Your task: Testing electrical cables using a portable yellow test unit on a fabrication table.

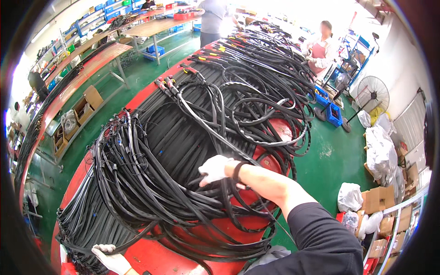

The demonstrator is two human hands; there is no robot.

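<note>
A large heap of black cables (pixel 156 183) lies over a long red table (pixel 151 256). My left hand (pixel 111 260), in a white glove, is at the near left edge of the heap, its fingers curled round a black cable. Further in, my right hand (pixel 214 169), gloved too, reaches across the heap with its fingers bent down around a black cable; its fingertips are partly hidden. Left of it, a thick bundle of cables (pixel 121 156) with thin wire ends curves towards me. Straight black cables (pixel 183 133) lie side by side beneath.
Cable loops (pixel 266 105) and red-tipped connectors (pixel 167 86) lie farther up the table. A person in a pink apron (pixel 317 55) stands at its far right, another in grey (pixel 213 20) at the far end. Right are blue crates (pixel 334 114), a fan (pixel 372 93), cardboard boxes (pixel 378 199).
</note>
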